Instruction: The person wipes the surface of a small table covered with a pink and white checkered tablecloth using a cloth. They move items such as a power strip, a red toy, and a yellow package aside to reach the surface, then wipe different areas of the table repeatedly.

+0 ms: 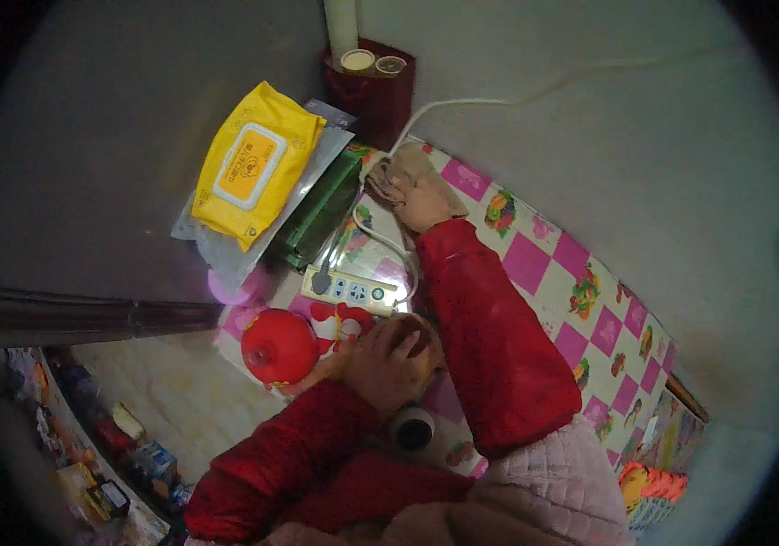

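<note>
My right hand [423,201] is pressed onto a folded brown cloth [381,181] near the far end of the table, with the fingers bunching it. Part of the cloth lies flat under the palm. Lower down, my left hand [377,362] is spread over the top and side of a round tan object [432,348], whose exact kind is hidden by the fingers. Against that hand stands a red and white figurine [338,324]. A red rounded lidded object [280,347] sits to its left. Below the hand is a white cup-like container [413,428] with a dark top.
A white power strip [348,290] with a plugged-in cord lies mid-table. Left of it, a yellow wipes pack [253,164] rests on plastic packaging above a green box [321,211]. A dark red holder [376,89] stands at the far corner. A checkered tablecloth [529,263] covers the table.
</note>
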`<action>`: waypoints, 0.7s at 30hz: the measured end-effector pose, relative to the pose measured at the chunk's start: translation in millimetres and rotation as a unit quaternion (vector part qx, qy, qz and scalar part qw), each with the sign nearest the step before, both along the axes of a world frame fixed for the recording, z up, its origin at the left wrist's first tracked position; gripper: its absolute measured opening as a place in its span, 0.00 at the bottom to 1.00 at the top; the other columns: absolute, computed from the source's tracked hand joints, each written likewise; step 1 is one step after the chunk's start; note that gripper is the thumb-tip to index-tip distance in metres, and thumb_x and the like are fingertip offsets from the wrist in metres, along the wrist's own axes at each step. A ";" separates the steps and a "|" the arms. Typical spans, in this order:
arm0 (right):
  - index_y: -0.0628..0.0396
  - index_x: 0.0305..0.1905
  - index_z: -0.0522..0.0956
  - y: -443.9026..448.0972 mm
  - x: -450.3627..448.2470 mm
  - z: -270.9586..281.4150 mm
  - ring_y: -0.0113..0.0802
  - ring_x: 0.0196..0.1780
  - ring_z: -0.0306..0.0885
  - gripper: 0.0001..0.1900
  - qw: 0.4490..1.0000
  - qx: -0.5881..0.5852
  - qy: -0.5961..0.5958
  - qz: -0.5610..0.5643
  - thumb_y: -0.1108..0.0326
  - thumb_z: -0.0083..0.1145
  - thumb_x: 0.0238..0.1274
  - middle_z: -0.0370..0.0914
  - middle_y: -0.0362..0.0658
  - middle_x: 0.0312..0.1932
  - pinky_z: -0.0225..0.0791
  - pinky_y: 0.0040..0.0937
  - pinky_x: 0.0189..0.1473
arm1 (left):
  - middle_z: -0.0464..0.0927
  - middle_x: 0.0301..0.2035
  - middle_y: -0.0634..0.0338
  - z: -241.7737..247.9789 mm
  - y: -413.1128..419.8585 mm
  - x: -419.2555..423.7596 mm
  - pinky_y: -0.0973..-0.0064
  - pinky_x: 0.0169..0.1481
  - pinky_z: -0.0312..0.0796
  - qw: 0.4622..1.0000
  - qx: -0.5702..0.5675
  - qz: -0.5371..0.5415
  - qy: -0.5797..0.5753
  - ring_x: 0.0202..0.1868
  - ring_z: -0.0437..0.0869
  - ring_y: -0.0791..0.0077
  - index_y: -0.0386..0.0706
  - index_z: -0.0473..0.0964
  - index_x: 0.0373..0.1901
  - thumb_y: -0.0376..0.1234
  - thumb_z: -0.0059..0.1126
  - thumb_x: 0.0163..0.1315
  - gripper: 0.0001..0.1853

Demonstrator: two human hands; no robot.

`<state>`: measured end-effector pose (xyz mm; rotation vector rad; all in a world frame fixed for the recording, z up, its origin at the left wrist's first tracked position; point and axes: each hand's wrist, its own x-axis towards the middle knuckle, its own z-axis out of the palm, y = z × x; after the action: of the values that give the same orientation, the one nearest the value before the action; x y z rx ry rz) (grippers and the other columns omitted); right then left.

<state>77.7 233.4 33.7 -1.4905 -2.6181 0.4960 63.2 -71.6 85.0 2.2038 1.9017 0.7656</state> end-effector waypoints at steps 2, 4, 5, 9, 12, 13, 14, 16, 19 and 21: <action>0.38 0.64 0.75 -1.5 14.8 -2.5 0.53 0.57 0.76 0.26 0.999 0.014 0.009 0.034 0.58 0.56 0.58 0.77 0.57 0.52 0.72 0.46 0.59 | 0.71 0.60 0.49 18.9 7.8 -5.6 0.43 0.57 0.67 0.993 0.024 -0.055 0.101 0.61 0.73 0.47 0.51 0.72 0.61 0.51 0.68 0.48 0.37; 0.37 0.65 0.74 -1.1 34.8 1.3 0.53 0.57 0.76 0.27 0.999 -0.021 0.010 0.036 0.57 0.58 0.58 0.77 0.57 0.51 0.73 0.46 0.57 | 0.72 0.58 0.48 -1.6 1.8 7.7 0.43 0.57 0.67 0.998 0.034 0.052 0.005 0.62 0.72 0.47 0.50 0.72 0.61 0.51 0.69 0.47 0.38; 0.37 0.65 0.74 1.0 55.6 -0.6 0.53 0.58 0.76 0.27 0.997 0.045 0.030 0.063 0.58 0.58 0.58 0.77 0.57 0.52 0.73 0.47 0.57 | 0.73 0.57 0.48 -11.9 -0.9 13.9 0.42 0.58 0.67 0.993 0.038 0.104 -0.044 0.62 0.72 0.47 0.49 0.72 0.61 0.52 0.69 0.46 0.38; 0.38 0.65 0.75 -16.8 151.9 23.8 0.55 0.60 0.73 0.28 0.997 0.023 0.029 -0.074 0.64 0.58 0.55 0.75 0.56 0.59 0.72 0.48 0.59 | 0.68 0.60 0.48 -18.6 -5.7 -1.9 0.45 0.63 0.64 0.998 0.006 0.022 -0.062 0.64 0.68 0.46 0.49 0.69 0.64 0.51 0.72 0.45 0.42; 0.37 0.66 0.74 -25.6 261.0 9.0 0.55 0.64 0.71 0.30 0.988 0.133 0.069 -0.018 0.67 0.58 0.54 0.71 0.56 0.64 0.69 0.45 0.64 | 0.62 0.65 0.46 -15.3 -4.9 -0.2 0.49 0.67 0.61 0.997 0.003 0.001 -0.083 0.65 0.67 0.43 0.49 0.63 0.69 0.50 0.74 0.45 0.48; 0.37 0.67 0.73 -32.7 296.4 5.1 0.55 0.66 0.69 0.31 0.986 0.145 0.075 -0.034 0.67 0.57 0.54 0.70 0.56 0.66 0.67 0.45 0.66 | 0.62 0.65 0.46 -11.2 -3.4 0.9 0.50 0.68 0.61 0.997 -0.029 0.002 -0.076 0.65 0.66 0.43 0.49 0.62 0.69 0.49 0.75 0.45 0.48; 0.37 0.68 0.72 -38.9 329.6 1.4 0.55 0.68 0.68 0.32 0.983 0.158 0.081 -0.046 0.68 0.57 0.53 0.68 0.56 0.67 0.64 0.44 0.68 | 0.62 0.65 0.46 -6.6 -2.0 1.6 0.50 0.68 0.60 0.996 -0.059 0.006 -0.069 0.65 0.66 0.43 0.49 0.62 0.69 0.49 0.75 0.45 0.49; 0.40 0.70 0.70 -61.5 396.9 -9.1 0.55 0.70 0.65 0.34 0.979 0.169 0.067 -0.092 0.70 0.56 0.53 0.67 0.56 0.69 0.61 0.44 0.71 | 0.62 0.65 0.45 -7.1 -5.3 -2.6 0.51 0.69 0.60 0.996 -0.077 0.003 -0.051 0.65 0.66 0.44 0.48 0.63 0.69 0.49 0.77 0.44 0.49; 0.51 0.66 0.74 -108.2 464.3 -0.1 0.54 0.71 0.65 0.29 0.975 0.195 -0.021 -0.106 0.75 0.53 0.55 0.66 0.54 0.70 0.61 0.45 0.70 | 0.64 0.65 0.46 3.7 -7.0 1.9 0.51 0.69 0.60 0.993 -0.082 0.032 -0.075 0.65 0.66 0.44 0.49 0.67 0.68 0.48 0.74 0.48 0.43; 0.50 0.68 0.72 -146.9 517.4 -9.6 0.54 0.68 0.68 0.30 0.956 0.074 0.030 -0.284 0.73 0.52 0.57 0.69 0.56 0.68 0.64 0.43 0.68 | 0.64 0.65 0.46 -1.6 -5.3 1.1 0.51 0.70 0.59 0.994 -0.085 0.020 -0.065 0.65 0.66 0.44 0.49 0.66 0.68 0.48 0.74 0.48 0.44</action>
<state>595.1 86.6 24.1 -2.0138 -1.9852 0.2699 64.3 -76.9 83.5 1.9722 1.8789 0.7069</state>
